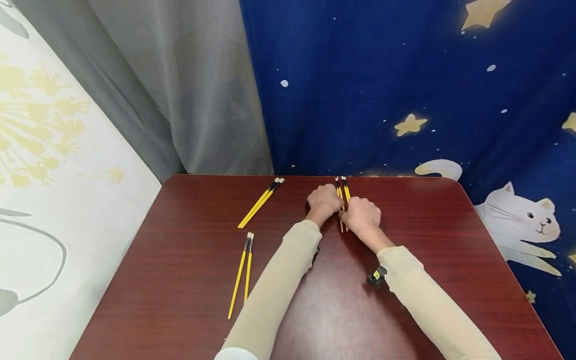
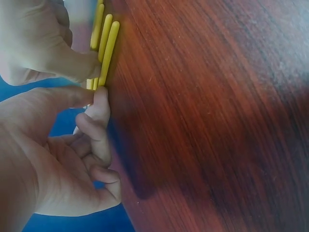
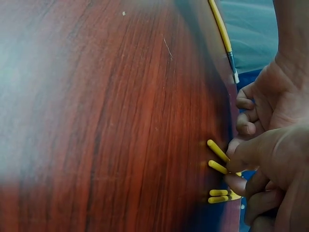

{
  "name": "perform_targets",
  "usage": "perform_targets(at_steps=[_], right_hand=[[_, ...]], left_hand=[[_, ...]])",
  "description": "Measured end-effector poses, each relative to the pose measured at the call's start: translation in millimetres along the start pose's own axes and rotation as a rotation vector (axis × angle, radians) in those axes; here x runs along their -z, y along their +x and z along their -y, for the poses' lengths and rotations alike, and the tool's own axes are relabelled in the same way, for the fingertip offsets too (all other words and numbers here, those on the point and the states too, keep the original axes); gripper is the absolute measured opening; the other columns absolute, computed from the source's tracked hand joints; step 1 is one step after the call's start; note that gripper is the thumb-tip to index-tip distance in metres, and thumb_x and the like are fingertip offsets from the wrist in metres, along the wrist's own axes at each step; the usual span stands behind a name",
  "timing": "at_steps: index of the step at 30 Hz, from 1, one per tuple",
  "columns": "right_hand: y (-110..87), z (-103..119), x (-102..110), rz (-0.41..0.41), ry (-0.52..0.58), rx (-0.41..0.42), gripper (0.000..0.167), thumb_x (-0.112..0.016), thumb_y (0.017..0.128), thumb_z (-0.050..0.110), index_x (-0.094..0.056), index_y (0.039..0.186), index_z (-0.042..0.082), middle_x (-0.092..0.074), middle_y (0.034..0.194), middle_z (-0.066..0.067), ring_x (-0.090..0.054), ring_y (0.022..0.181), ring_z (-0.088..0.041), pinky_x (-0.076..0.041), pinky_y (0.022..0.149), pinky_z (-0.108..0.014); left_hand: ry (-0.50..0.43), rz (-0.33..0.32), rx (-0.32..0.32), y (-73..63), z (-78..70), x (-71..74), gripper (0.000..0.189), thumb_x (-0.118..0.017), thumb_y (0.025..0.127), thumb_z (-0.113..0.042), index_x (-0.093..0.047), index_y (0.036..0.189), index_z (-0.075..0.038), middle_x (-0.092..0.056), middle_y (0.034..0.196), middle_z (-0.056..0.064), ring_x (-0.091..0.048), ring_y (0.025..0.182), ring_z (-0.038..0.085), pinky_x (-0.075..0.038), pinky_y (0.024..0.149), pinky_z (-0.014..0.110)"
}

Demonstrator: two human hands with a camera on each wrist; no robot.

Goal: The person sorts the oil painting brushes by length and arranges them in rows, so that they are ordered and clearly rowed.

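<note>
Between the hands, near the table's far edge, lie several yellow paintbrushes with dark ferrules and pale bristle tips pointing away. My left hand is on their left, its thumb and index finger pinching a handle in the left wrist view, other fingers loosely curled. From the right, my right hand pinches the handles with thumb and forefinger, close against the left fingertips. Rounded yellow handle ends stick out toward me below the fingers. The hands cover the middle of the handles.
Two paintbrushes lie slanted together at the far left of the table. Another pair lies nearer, partly behind the left sleeve. A blue star-patterned curtain and a grey one hang right behind the far edge.
</note>
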State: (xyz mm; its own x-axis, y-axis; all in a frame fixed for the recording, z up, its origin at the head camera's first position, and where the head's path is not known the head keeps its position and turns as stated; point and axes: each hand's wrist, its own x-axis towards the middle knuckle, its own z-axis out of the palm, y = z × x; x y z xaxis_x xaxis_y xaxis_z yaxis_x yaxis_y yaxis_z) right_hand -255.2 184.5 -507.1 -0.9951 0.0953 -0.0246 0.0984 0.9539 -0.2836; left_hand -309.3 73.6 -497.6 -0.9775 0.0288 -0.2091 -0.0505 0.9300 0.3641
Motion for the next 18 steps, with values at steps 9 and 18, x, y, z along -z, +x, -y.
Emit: perform_targets(at_steps=[9,18], right_hand=[[-3.0,-3.8,0.7,-0.018,0.014,0.008,0.033,-0.073,0.090,0.035,-0.063,0.068,0.012,-0.069,0.073,-0.013,-0.067,0.067,-0.036,-0.051,0.055,-0.049],[-7.1,-10.6,0.7,-0.144,0.034,0.044,0.033,-0.063,0.092,0.032,-0.057,0.063,0.018,-0.065,0.066,-0.010,-0.064,0.061,-0.036,-0.046,0.051,-0.048]], left_hand=[[0.020,0.007,0.000,0.7,-4.0,-0.8,0.019,-0.073,0.092,-0.039,-0.071,0.085,-0.021,-0.074,0.091,0.001,-0.070,0.084,0.022,-0.059,0.079,0.044],[0.014,0.004,-0.004,0.6,-2.6,0.1,0.026,-0.068,0.094,-0.041,-0.066,0.077,-0.021,-0.070,0.083,0.001,-0.067,0.079,0.022,-0.056,0.075,0.042]])
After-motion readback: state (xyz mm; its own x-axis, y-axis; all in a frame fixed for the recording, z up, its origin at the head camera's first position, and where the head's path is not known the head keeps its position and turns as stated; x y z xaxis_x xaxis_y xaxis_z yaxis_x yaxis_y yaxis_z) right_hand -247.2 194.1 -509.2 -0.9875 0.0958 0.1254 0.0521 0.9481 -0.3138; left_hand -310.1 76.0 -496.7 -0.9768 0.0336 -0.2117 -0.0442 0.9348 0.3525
